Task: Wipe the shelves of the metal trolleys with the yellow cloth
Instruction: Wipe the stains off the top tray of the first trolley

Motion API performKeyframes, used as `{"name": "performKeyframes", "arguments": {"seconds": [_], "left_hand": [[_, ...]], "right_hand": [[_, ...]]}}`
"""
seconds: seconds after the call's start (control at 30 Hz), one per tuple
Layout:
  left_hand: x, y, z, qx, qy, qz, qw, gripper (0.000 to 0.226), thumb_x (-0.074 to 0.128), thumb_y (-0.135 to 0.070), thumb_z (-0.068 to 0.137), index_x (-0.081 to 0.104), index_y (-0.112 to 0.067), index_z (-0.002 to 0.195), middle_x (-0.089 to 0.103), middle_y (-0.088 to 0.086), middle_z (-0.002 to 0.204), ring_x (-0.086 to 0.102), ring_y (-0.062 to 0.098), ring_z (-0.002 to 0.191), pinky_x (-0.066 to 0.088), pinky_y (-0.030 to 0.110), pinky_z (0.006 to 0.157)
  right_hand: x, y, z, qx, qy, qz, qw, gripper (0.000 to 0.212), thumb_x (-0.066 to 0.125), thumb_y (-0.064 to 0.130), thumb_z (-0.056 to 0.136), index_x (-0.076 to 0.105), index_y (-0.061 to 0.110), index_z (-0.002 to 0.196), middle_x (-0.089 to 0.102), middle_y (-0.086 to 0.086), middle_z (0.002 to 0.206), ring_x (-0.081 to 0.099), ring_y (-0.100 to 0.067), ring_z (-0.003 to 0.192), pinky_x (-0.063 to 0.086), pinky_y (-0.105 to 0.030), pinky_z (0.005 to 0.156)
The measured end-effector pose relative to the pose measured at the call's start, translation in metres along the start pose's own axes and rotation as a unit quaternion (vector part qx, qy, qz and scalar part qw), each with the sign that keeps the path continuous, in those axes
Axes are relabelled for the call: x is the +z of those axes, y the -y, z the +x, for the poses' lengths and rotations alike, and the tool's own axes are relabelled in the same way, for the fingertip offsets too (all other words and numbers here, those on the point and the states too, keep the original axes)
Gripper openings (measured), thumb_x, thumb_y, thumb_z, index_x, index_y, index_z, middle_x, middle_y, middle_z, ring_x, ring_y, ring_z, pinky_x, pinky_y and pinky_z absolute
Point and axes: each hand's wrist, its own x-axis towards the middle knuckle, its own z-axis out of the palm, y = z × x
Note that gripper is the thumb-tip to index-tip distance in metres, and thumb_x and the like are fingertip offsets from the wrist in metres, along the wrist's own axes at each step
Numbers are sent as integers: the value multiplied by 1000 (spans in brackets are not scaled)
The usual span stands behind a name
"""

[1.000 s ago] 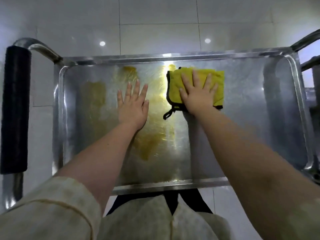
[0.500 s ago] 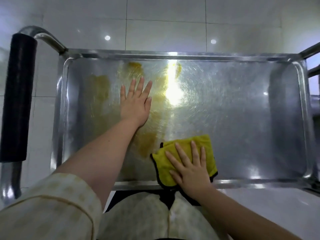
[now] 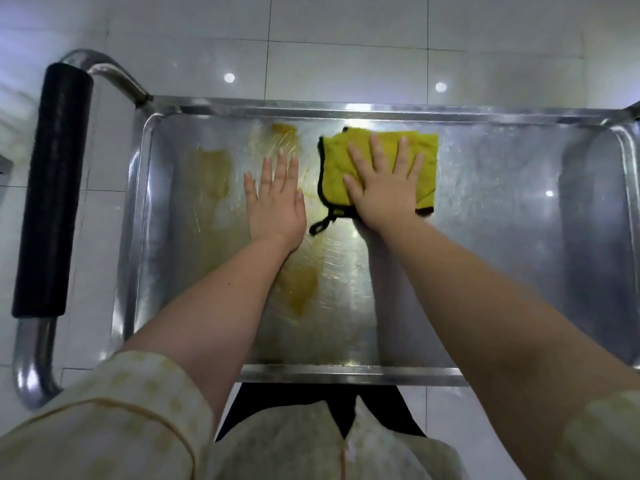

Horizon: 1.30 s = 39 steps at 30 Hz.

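Head view, right hand (image 3: 384, 192) flat on yellow cloth (image 3: 424, 152), no writing legible

Your trolley's steel shelf (image 3: 502, 254) stands on white floor tiles (image 3: 346, 46). On it the yellow cloth (image 3: 337, 164) lies near the far rim, your left hand (image 3: 277, 206) flat just beside it among yellowish patches (image 3: 301, 285).

Likely a catering or institutional service room: glossy white floor tiles (image 3: 346, 46) at 12 o'clock mirror 2 ceiling lights, and a stainless-steel trolley (image 3: 502, 220) has a black-padded push handle (image 3: 52, 188) at 9 o'clock.
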Motion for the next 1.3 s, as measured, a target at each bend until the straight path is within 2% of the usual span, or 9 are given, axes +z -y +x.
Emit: {"name": "performKeyframes", "arguments": {"seconds": [0.13,0.27,0.4,0.57,0.73,0.8,0.97,1.13,1.3], "left_hand": [[-3,1,1,3,16,2,1000,58,19,-31,101,2,-25,156,-2,-4,164,-5,18,150,-11,46,119],[-8,5,1,20,32,-4,999,56,20,-30,103,2,-27,156,-3,-4,164,-5,18,150,-13,43,117],[-18,32,4,63,28,36,997,56,23,-31,103,5,-27,156,1,-2,164,-3,22,151,-13,48,117],[-28,69,4,11,23,42,999,55,22,-34,102,8,-28,156,3,-3,164,-3,21,151,-15,55,115],[-25,75,6,6,23,43,999,55,19,-37,103,4,-32,156,-1,-4,164,-4,22,150,-7,58,117],[-22,76,8,5,22,40,999,55,17,-38,103,4,-33,155,-2,-5,164,-5,22,150,-7,57,118],[-19,77,8,2,27,46,999,56,14,-40,101,0,-36,155,-4,-6,164,-7,21,150,-9,56,117],[-17,80,9,6,26,34,999,58,8,-41,98,-1,-37,155,-4,-5,164,-7,21,150,-13,54,116],[-18,83,8,16,20,16,1000,55,10,-41,100,1,-36,155,-2,-6,164,-6,19,150,-12,53,117]], "right_hand": [[38,3,-113,-106,-29,7,994,59,20,61,97,15,44,152,14,2,163,1,-47,146,1,-67,113],[69,9,-202,-197,-4,-10,980,58,32,58,97,25,41,151,21,1,161,8,-48,145,12,-71,110],[57,19,-181,-178,7,-3,984,57,27,61,96,25,44,150,21,3,161,8,-48,145,8,-70,112],[13,33,-36,-77,-8,16,997,58,14,64,96,4,49,151,-2,6,164,-12,-45,145,-15,-65,111],[-12,44,59,29,12,23,999,59,13,64,96,3,48,151,-6,6,164,-13,-45,145,-11,-67,111],[-7,50,45,23,-7,11,1000,59,12,63,95,5,47,151,-2,5,164,-11,-44,146,-10,-66,112],[27,52,-67,-93,-25,-5,995,59,13,63,97,9,45,153,8,3,164,-1,-45,147,-3,-65,114],[77,64,-204,-187,-9,-8,982,61,38,58,96,23,41,152,20,1,162,9,-47,146,14,-70,110],[54,70,-146,-155,-9,-1,988,57,24,61,96,18,47,151,18,4,162,8,-47,146,7,-69,112]]}}
